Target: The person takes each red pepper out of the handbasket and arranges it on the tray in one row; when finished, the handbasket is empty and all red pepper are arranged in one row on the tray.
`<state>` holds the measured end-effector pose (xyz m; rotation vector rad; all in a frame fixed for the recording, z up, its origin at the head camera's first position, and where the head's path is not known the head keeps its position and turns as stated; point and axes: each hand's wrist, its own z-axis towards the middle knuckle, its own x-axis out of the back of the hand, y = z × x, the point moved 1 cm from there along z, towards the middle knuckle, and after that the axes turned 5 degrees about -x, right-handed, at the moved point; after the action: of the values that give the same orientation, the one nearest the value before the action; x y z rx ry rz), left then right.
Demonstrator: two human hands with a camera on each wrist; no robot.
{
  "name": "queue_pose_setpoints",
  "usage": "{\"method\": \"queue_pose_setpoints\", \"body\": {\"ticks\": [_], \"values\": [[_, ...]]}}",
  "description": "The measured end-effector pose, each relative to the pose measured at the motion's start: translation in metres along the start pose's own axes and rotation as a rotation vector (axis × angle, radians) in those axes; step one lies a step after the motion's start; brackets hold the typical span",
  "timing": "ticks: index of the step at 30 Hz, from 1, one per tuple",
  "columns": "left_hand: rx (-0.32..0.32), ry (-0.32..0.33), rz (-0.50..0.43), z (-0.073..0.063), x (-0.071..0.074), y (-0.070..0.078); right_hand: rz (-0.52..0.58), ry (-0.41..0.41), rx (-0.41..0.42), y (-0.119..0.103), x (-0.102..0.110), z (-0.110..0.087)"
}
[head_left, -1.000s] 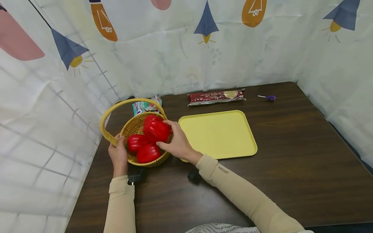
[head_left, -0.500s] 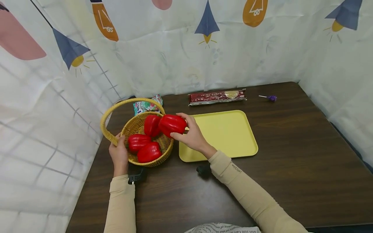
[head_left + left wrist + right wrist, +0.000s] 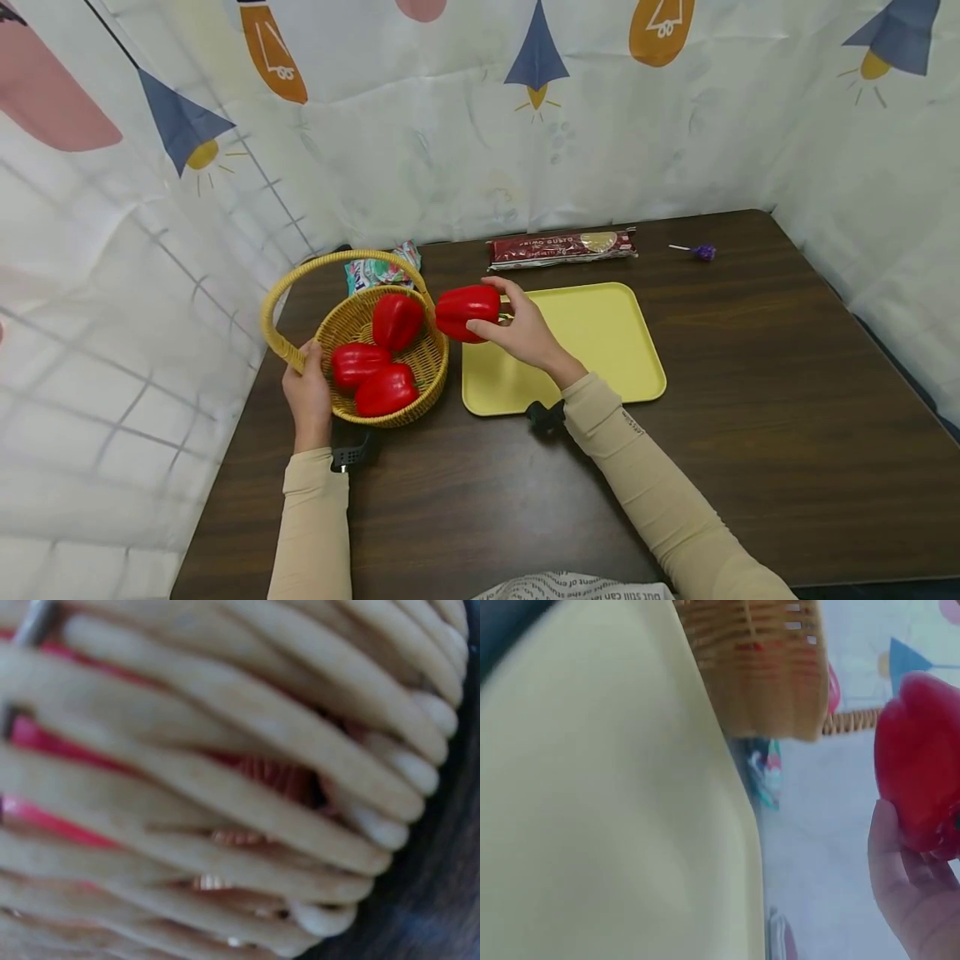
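My right hand (image 3: 525, 332) pinches a red bell pepper (image 3: 467, 313) between thumb and fingers, above the left end of a yellow tray (image 3: 585, 350). In the right wrist view the same bell pepper (image 3: 922, 765) is seen in the fingers, off to the right. With my left hand (image 3: 309, 400) I grip the left side of a yellow wicker basket (image 3: 431, 392), near the foot of its handle. Several more red bell peppers (image 3: 360, 367) lie inside it. The left wrist view is filled by the blurred basket weave (image 3: 247, 765), with red showing through the gaps.
Behind the basket lies a teal patterned packet (image 3: 375, 273). A dark red spaghetti pack (image 3: 562, 248) is at the table's back edge, and a purple lollipop (image 3: 703, 252) sits to its right. A patterned curtain (image 3: 450, 167) hangs close behind the brown table (image 3: 787, 417).
My right hand has lifted one bell pepper out of the basket and moved it right, over the tray's edge. My left hand keeps its hold on the basket.
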<state>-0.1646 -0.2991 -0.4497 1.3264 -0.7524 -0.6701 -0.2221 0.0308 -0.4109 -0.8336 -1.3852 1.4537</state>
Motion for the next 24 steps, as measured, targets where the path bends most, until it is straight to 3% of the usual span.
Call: {"method": "queue_pose_setpoints", "body": {"ticks": [10, 24], "values": [[-0.019, -0.002, 0.019, -0.002, 0.001, 0.0, -0.082, 0.108, -0.095, 0.018, 0.028, 0.006], [-0.016, -0.001, -0.001, -0.002, 0.0, 0.001, -0.238, 0.067, -0.218, 0.03, 0.038, 0.01]]}}
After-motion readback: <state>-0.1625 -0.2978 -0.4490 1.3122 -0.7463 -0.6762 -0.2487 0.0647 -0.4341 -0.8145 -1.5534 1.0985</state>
